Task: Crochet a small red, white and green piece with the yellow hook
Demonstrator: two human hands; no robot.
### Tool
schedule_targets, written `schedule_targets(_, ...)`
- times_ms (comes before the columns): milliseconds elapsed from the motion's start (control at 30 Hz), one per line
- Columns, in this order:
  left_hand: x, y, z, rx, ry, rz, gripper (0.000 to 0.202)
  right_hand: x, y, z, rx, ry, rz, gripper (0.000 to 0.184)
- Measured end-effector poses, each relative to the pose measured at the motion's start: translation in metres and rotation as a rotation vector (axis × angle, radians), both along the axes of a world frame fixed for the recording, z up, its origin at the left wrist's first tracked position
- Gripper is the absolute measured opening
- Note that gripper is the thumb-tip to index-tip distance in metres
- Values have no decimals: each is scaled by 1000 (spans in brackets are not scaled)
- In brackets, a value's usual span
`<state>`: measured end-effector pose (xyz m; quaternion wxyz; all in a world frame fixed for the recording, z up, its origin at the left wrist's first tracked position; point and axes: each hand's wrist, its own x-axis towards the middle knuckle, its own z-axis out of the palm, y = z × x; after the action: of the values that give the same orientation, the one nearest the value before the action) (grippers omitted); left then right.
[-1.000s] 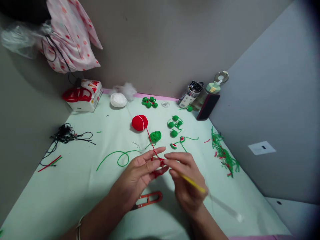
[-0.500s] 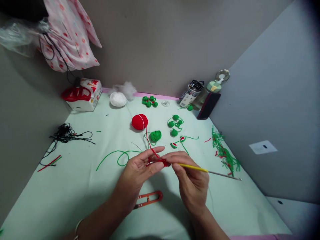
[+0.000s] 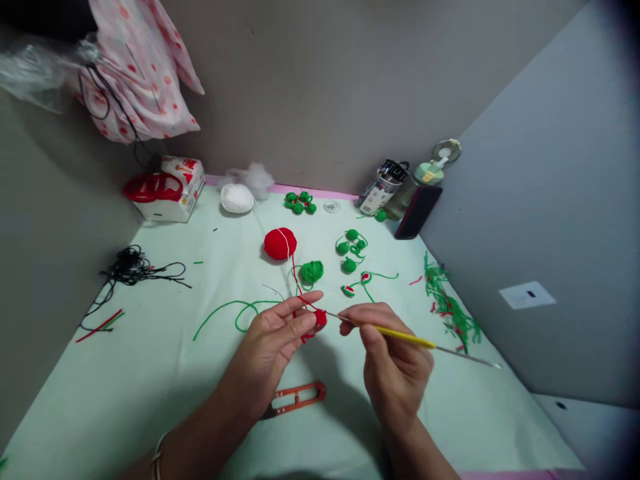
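My left hand [image 3: 280, 333] pinches a small red crochet piece [image 3: 320, 319] between thumb and fingers, and red yarn runs over its raised index finger. That strand leads back to the red yarn ball [image 3: 280, 244], which has a white strand around it. In my right hand [image 3: 393, 353] is a crochet hook [image 3: 405, 335] with a yellow grip and metal ends, held like a pen. The hook's left tip meets the upper right of the red piece. Below my hands lie orange thread snips [image 3: 300, 396]. A green yarn ball [image 3: 312, 272] sits just beyond my fingers.
Small green crocheted balls [image 3: 349, 265] lie right of centre. Green and red scraps [image 3: 450, 307] are heaped at right. Black cord [image 3: 130, 267] is at left. A tissue box [image 3: 173, 190], white yarn [image 3: 237, 199], a pen cup [image 3: 383, 190] and a phone [image 3: 418, 212] stand along the back.
My right hand has moved right and slightly down with the hook, so its metal tip now shows at the piece. The red piece is less covered by my fingers.
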<state>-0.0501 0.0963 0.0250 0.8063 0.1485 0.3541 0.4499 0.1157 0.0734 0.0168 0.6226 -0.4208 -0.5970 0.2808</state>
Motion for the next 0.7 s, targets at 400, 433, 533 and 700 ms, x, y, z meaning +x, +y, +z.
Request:
schedule_targets(400,3,-7,-10,292,382,126,41,-1,5,3,-141,-12,95,20)
schedule_targets(433,5,-9,-9,276,353,117,48,-2,3,0,-45,-189,39,25)
schedule_targets(533,12,-13,-6,111,104,6,54,-4,-6,-9,273,-609,-105,46)
schedule_targets(700,10,-8,-4,-5,-161,-63,39,-1,-6,-8,204,-350,-112,41)
